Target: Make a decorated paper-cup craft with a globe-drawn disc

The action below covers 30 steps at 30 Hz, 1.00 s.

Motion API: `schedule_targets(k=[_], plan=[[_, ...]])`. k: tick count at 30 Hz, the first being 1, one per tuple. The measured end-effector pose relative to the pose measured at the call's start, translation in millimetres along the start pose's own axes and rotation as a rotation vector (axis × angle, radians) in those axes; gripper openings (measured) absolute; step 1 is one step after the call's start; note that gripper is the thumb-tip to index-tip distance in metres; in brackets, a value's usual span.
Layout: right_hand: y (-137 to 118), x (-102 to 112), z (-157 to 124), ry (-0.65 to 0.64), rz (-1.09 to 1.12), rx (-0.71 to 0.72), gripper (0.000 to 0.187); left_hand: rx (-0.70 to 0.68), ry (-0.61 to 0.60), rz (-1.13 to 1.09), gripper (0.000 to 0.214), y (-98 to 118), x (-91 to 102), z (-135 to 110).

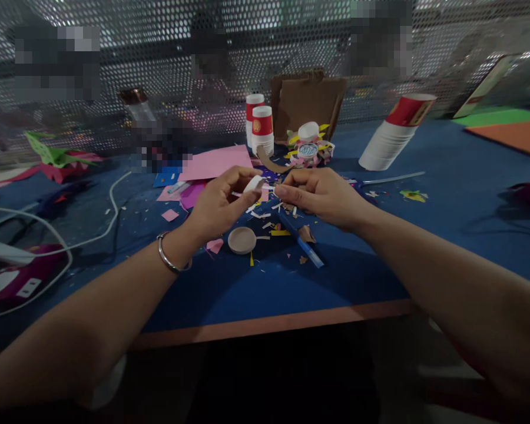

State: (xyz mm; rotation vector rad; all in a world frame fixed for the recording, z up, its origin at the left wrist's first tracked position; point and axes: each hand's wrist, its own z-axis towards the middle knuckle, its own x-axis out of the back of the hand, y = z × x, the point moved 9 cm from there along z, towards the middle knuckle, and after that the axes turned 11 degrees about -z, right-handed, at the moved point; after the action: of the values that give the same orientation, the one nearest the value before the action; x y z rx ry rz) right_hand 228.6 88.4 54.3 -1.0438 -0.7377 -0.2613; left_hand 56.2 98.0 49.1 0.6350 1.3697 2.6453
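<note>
My left hand [229, 200], with a silver bangle at the wrist, pinches a small curved white paper piece [253, 184] between thumb and fingers. Close to its right, my right hand [311, 193] has thumb and forefinger pressed together on the end of a thin white paper strip [268, 188]. Whether the strip joins the white piece cannot be made out. Below the hands lies a round disc [242, 240], like a paper cup bottom. A blue pen-like tool [304, 244] rests nearby among paper scraps.
Behind the hands stand red-and-white paper cups [262, 126], a decorated cup craft [308, 150] and brown cardboard [311, 106]. A leaning cup stack [393, 135] is at right. Pink paper [216, 162] lies left; a white cable [112, 203] and purple glue gun [30, 274] are farther left.
</note>
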Motion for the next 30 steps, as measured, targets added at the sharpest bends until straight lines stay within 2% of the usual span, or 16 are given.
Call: schedule_targets(k=[6, 11, 20, 25, 30], plan=[[-4.3, -7.3, -0.1, -0.001, 0.023, 0.062, 0.050, 0.129, -0.163, 0.154, 0.023, 4.7, -19.1, -4.3], [-9.8, -14.5, 0.7, -0.062, 0.061, 0.106, 0.035, 0.260, -0.245, -0.034, 0.026, 2.1, -31.5, -9.7], [-1.8, -22.3, -0.3, -0.144, 0.090, 0.037, 0.047, 0.419, -0.338, -0.125, 0.029, -10.6, -35.8, -16.1], [-0.2, -23.5, -0.7, -0.169, 0.211, 0.012, 0.046, 0.427, -0.332, -0.174, 0.038, -6.0, -36.9, -16.9], [-20.6, -23.1, -4.8, -0.280, 0.336, 0.069, 0.046, 0.368, -0.382, -0.244, 0.039, 6.0, -43.2, -18.3]])
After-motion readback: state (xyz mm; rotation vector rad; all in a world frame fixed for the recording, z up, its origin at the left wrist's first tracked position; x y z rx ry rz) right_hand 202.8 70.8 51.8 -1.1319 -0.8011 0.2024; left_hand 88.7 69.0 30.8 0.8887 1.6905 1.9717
